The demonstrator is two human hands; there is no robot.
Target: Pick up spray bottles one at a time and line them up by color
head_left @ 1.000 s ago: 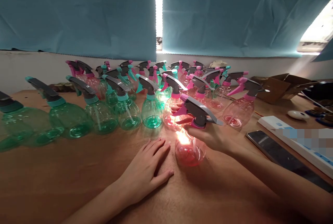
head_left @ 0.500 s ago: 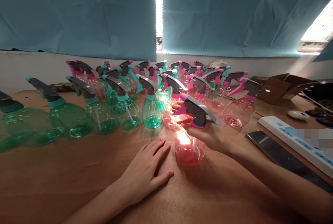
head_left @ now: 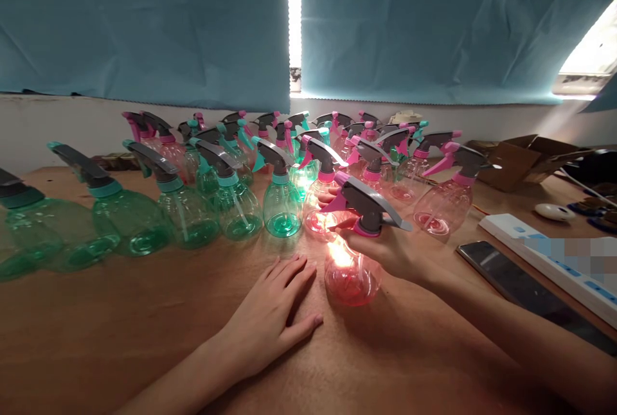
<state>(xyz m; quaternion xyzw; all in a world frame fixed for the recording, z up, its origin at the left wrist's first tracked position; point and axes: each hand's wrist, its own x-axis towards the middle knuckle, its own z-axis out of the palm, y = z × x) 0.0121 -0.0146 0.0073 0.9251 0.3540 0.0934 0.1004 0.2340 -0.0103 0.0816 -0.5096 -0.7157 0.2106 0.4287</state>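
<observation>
Just in front of me stands a pink spray bottle (head_left: pixel 354 277) with a grey and pink trigger head, upright on the wooden table (head_left: pixel 159 331). My right hand (head_left: pixel 390 251) is closed round its neck under the trigger head, some fingers hidden behind the bottle. To the left of that bottle, my left hand (head_left: pixel 284 306) lies flat on the table with its fingers spread, holding nothing. Behind both hands is a row of spray bottles, among them a green spray bottle (head_left: pixel 283 209) and another pink spray bottle (head_left: pixel 443 203).
More green and pink spray bottles crowd toward the wall. On the right lie a black phone (head_left: pixel 511 286), a white power strip (head_left: pixel 530 245) and a white computer mouse (head_left: pixel 554 212). An opened cardboard box (head_left: pixel 515 161) sits behind them. Blue curtains (head_left: pixel 144 29) hang at the back.
</observation>
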